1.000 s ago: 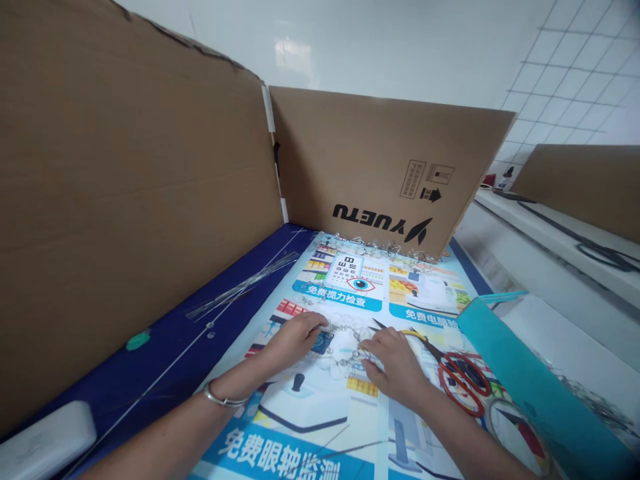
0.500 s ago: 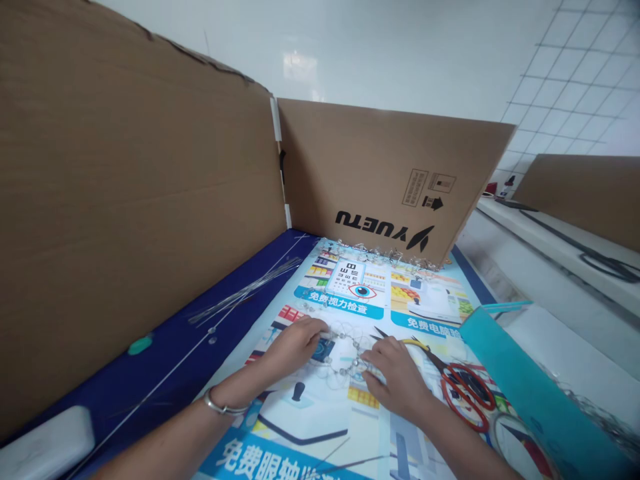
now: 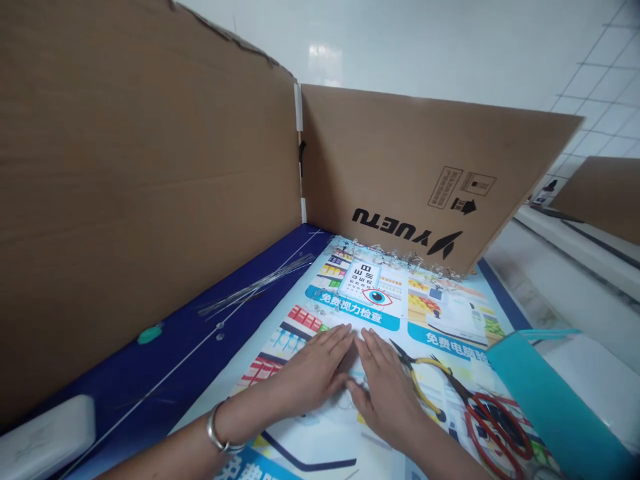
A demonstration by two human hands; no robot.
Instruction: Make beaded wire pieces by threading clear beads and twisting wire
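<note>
My left hand (image 3: pixel 317 367) lies over the printed sheet with its fingers stretched out and a silver bangle (image 3: pixel 215 430) at the wrist. Close by, my right hand (image 3: pixel 387 393) is laid out flat, fingers extended, its fingertips almost meeting those of the left. Under and between both hands is a thin wire piece with loops and clear beads; a small loop (image 3: pixel 345 400) shows, the rest is covered. Yellow-handled pliers (image 3: pixel 425 387) lie just right of my right hand. Beyond them are red-handled scissors (image 3: pixel 495 427).
Cardboard panels (image 3: pixel 400 160) wall the left and far sides. Beaded wire pieces (image 3: pixel 415 259) line the far panel's foot. Straight wires (image 3: pixel 260 283) lie on the blue strip at left, near a green lump (image 3: pixel 150 334) and a white case (image 3: pixel 55 433). A teal box (image 3: pixel 555 400) stands at right.
Both hands have come together and flattened over the beaded wire piece, which was in plain view between them before. The camera view has shifted slightly to the left.
</note>
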